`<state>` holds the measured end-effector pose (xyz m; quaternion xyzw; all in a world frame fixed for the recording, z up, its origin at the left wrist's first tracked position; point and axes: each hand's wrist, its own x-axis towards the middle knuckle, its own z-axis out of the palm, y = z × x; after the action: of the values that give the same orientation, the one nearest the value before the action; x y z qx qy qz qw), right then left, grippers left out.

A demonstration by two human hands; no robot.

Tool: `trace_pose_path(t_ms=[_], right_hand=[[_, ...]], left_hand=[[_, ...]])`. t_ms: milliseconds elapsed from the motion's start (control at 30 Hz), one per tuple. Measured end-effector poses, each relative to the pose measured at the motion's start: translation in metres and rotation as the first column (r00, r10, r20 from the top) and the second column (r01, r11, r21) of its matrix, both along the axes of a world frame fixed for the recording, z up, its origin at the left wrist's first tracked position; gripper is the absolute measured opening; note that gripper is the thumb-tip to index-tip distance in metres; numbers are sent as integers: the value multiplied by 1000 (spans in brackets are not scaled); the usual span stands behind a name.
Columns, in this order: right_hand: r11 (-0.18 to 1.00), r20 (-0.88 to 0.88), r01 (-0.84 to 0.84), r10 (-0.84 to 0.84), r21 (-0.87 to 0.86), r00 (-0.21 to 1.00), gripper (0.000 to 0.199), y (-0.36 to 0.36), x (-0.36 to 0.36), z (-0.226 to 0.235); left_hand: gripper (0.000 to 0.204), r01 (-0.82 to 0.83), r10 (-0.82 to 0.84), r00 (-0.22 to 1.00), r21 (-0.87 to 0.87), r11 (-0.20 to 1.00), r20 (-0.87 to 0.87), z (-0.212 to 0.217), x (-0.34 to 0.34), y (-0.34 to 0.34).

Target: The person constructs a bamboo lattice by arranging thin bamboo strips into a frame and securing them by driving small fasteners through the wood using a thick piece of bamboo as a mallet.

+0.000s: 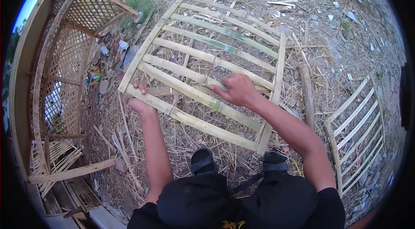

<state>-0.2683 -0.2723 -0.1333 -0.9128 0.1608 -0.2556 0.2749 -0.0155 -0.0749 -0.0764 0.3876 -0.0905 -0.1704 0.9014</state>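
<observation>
A slatted bamboo frame (203, 120) is in front of me, its pale and greenish slats running between two side bars. My left hand (142, 101) is closed round the nearest slat by the frame's left corner; its fingertips show above the slat and the palm lies below. My right hand (239, 89) is closed at a middle slat (186, 72), with the thumb side against it and the other fingers curled. Part of that grip is hidden behind the hand.
A second slatted frame (330, 136) lies at the right. On the left stands a wooden structure with lattice panels (60, 95). A wooden pole (307, 95) rests beyond the frame's right side. Straw, bamboo offcuts and rubble litter the ground. My sandalled feet (203, 162) are below the frame.
</observation>
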Motion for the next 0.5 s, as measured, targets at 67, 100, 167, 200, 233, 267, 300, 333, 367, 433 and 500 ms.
trace_pose_path(t_ms=[67, 100, 167, 200, 233, 267, 300, 333, 367, 433, 500], right_hand=[[1000, -99, -17, 18, 13, 995, 63, -2, 3, -16], [1000, -143, 2, -2, 4, 990, 65, 2, 9, -24], [999, -217, -27, 33, 29, 976, 63, 1, 18, -39], [998, -263, -38, 51, 53, 964, 61, 4, 23, -41], [998, -297, -23, 40, 61, 954, 62, 5, 26, -44], [998, -306, -5, 22, 58, 952, 59, 4, 26, -49], [999, -329, 7, 10, 49, 944, 59, 2, 24, -55], [999, -350, 16, -2, 38, 937, 59, 0, 24, -62], [999, -373, -16, 28, 36, 928, 59, -6, 17, -68], [998, -388, 40, -59, -56, 920, 56, -7, 12, -86], [998, -394, 17, -41, -64, 918, 54, -10, 6, -97]], left_hand=[[22, -79, 88, 991, 90, 993, -100, -47, 9, 3], [20, 67, -68, 998, -58, 996, -17, -65, 17, 14], [19, -78, 94, 967, 75, 994, -235, -97, 14, 14], [19, -172, 252, 882, 226, 959, -399, -103, 12, 16], [18, -105, 204, 895, 257, 961, -396, -125, 18, 29], [18, -36, 151, 906, 282, 959, -396, -149, 23, 43], [21, -84, 273, 907, 495, 865, -321, -154, 12, 50], [22, -91, 286, 928, 597, 797, -240, -164, 7, 66], [20, -111, 290, 935, 613, 782, -202, -170, -4, 70], [19, -154, 332, 928, 640, 752, -167, -180, -13, 94], [19, -215, 222, 970, 788, 576, 102, -191, -19, 111]])
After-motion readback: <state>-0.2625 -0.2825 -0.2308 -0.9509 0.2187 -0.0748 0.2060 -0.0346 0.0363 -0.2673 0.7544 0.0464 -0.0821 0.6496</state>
